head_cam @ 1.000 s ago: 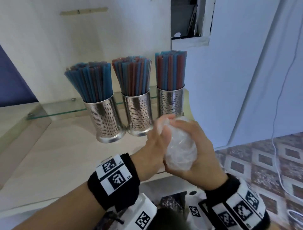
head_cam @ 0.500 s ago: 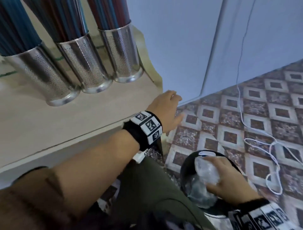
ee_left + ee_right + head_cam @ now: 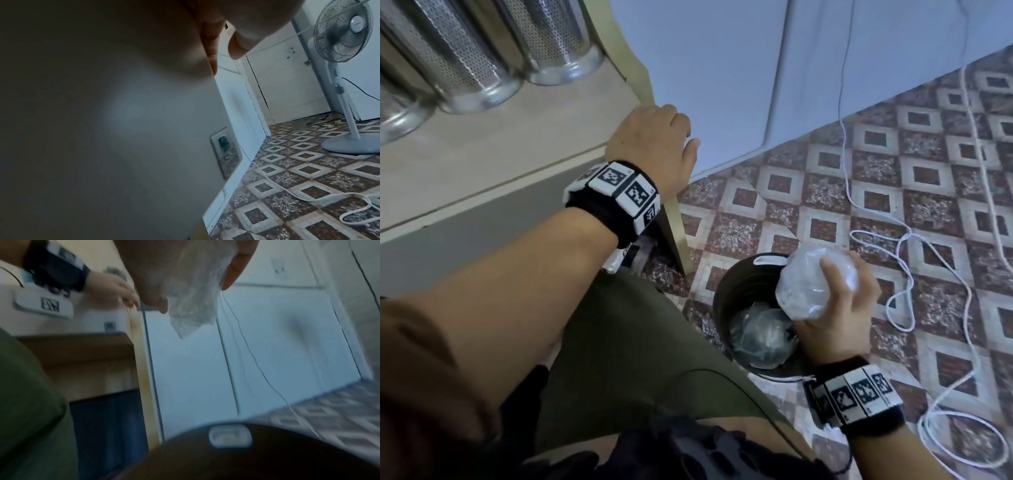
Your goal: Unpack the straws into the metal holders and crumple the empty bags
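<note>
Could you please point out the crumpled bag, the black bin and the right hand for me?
crumpled bag [image 3: 812,283]: head view, bare plastic left of the fingers.
black bin [image 3: 726,301]: head view, left inner wall.
right hand [image 3: 840,317]: head view, back of the hand.

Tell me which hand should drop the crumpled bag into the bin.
Right. The right hand already grips the crumpled bag directly above the open black bin, so probably it need only let go. The left hand holds nothing and rests on the shelf corner, away from the bin.
</note>
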A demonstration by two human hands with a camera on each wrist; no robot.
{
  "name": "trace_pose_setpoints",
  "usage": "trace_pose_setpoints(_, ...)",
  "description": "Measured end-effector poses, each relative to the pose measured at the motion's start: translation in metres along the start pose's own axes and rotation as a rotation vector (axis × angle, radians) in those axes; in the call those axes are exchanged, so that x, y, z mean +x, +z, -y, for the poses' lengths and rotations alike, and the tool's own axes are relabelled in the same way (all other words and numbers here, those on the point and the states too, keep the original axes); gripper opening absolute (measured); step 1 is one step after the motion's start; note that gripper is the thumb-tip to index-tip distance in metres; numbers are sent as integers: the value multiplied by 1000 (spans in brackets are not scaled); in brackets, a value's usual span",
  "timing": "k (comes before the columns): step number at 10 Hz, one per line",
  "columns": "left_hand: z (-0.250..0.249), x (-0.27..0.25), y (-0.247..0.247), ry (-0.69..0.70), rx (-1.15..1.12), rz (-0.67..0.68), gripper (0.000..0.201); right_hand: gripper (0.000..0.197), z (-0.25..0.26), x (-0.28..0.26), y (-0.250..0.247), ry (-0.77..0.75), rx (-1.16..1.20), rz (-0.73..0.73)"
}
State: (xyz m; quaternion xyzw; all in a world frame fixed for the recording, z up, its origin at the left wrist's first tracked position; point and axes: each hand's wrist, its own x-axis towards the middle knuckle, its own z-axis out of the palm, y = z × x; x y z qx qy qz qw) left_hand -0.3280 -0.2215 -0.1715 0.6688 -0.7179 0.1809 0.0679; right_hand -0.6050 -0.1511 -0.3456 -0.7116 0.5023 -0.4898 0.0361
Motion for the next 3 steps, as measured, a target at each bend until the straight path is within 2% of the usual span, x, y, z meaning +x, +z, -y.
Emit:
trace_pose_setpoints(1, -2, 0, 3, -2, 15, 14, 37, 92, -26, -16, 33, 119, -220, 366)
trace_pose_setpoints(2, -1, 0, 2, -14, 37, 36, 40, 119, -57, -43, 60, 466, -544, 1273)
trace_pose_setpoints(3, -1, 1, 3, -31, 27, 28, 41, 95, -66, -48, 76, 476, -423, 1413)
